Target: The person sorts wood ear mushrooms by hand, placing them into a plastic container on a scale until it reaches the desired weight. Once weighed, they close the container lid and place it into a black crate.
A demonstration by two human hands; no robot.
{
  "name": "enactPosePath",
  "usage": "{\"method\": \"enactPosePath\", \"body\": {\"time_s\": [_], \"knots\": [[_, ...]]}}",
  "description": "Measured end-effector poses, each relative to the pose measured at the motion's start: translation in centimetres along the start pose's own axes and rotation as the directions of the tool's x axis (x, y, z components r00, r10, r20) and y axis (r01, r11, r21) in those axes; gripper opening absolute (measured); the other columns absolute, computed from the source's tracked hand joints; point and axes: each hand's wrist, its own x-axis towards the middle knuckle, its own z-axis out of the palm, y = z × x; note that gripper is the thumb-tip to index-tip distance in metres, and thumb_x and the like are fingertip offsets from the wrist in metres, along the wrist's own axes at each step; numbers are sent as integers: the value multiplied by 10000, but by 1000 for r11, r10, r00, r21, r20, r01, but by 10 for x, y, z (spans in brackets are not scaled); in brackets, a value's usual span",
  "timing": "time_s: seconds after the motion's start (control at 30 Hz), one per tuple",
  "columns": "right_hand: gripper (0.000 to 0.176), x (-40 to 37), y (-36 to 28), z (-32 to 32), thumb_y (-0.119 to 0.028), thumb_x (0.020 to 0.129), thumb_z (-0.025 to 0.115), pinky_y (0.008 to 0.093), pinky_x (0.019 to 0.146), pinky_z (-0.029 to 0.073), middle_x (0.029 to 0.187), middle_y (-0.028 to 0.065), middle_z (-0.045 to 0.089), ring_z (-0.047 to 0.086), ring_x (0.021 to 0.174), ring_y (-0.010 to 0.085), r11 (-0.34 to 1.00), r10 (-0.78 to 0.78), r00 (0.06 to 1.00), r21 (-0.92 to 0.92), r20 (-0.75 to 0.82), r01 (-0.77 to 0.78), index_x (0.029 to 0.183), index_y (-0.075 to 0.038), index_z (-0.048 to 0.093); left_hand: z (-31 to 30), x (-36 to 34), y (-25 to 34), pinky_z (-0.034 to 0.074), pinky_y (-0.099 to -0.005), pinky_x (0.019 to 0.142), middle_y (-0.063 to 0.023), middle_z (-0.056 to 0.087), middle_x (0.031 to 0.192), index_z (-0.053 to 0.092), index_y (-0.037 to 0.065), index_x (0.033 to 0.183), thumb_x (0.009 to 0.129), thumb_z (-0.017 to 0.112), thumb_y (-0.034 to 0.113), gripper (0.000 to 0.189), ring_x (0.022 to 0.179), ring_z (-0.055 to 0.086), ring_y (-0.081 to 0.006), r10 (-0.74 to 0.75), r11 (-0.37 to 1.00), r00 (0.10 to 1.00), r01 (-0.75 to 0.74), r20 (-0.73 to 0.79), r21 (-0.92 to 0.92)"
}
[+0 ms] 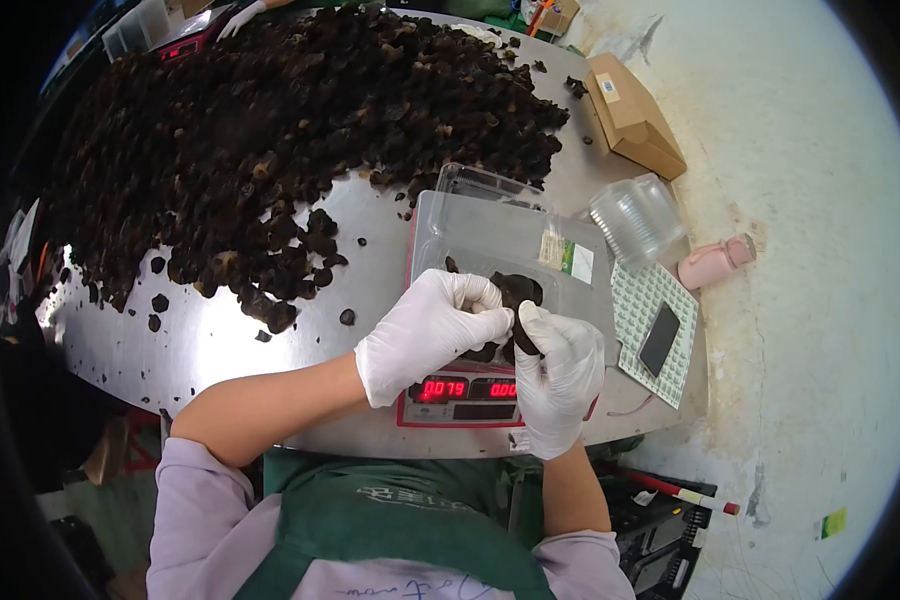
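Both my hands wear white gloves and meet above a red-framed weighing scale (440, 412). Between the fingers of my right hand (560, 370) is a dark piece of wood ear mushroom (523, 336). My left hand (435, 325) pinches with its fingertips against the same piece; how much of it they grip is partly hidden. Behind and under the hands, more wood ear pieces (515, 288) lie in a clear plastic box on the scale's grey pan (450, 225). A green and white label (578, 260) shows on the pan side. The left red readout shows 0.079.
A large heap of wood ear mushrooms (270, 130) covers the metal table's (340, 240) far left. To the right are stacked clear tubs (638, 220), a cardboard box (635, 120), a pink bottle (715, 262) and a phone (660, 338) on a patterned sheet. Another person's gloved hand (240, 18) is at the far edge.
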Motion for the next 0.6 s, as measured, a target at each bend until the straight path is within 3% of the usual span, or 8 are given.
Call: {"method": "enactPosePath", "body": {"time_s": [0.13, 0.27, 0.33, 0.37, 0.43, 0.6], "knots": [[424, 2, 0, 4, -37, 728, 809, 357, 809, 467, 998, -6, 656, 622, 867, 201, 997, -73, 997, -22, 4, 73, 1122, -130, 686, 1, -1, -4, 433, -204, 611, 1, 669, 766, 685, 46, 804, 932, 648, 101, 144, 667, 514, -29, -28, 1000, 998, 28, -51, -11], [417, 2, -4, 5, -49, 733, 815, 357, 816, 464, 983, 1, 657, 620, 862, 205, 999, -26, 999, -24, 22, 27, 1120, -137, 687, 5, -1, -7, 437, -204, 612, 1, 669, 772, 682, 39, 827, 934, 637, 105, 133, 669, 519, -25, -5, 997, 996, -2, -87, -80], [349, 4, -6, 6, -46, 768, 808, 340, 780, 482, 961, 27, 662, 622, 832, 202, 981, 162, 987, 110, 10, -162, 1091, -112, 695, 8, -2, -2, 441, -204, 619, 2, 668, 774, 682, 36, 835, 937, 640, 113, 135, 678, 525, -24, -6, 996, 996, -3, -94, -87], [349, 5, -8, 5, -46, 768, 808, 340, 780, 482, 961, 27, 662, 622, 832, 202, 980, 164, 986, 110, 7, -164, 1091, -112, 695, 9, -3, 0, 444, -205, 627, 5, 664, 773, 681, 33, 840, 941, 643, 121, 139, 684, 528, -25, -18, 996, 996, 10, -92, -88], [269, 8, -9, 4, -35, 807, 790, 316, 727, 499, 950, 53, 668, 629, 801, 196, 897, 337, 941, 295, 20, -328, 1057, -76, 699, 11, -4, 1, 447, -205, 634, 7, 659, 772, 680, 31, 845, 945, 645, 129, 144, 691, 531, -25, -34, 996, 996, 27, -87, -87], [235, 7, -9, 5, -11, 816, 780, 309, 705, 505, 935, 62, 672, 645, 803, 195, 908, 318, 947, 297, -30, -296, 1031, -58, 699, 10, -3, 0, 440, -206, 654, 19, 639, 785, 672, 31, 896, 983, 587, 162, 179, 692, 509, -31, 17, 998, 999, -19, -35, -58]]}}
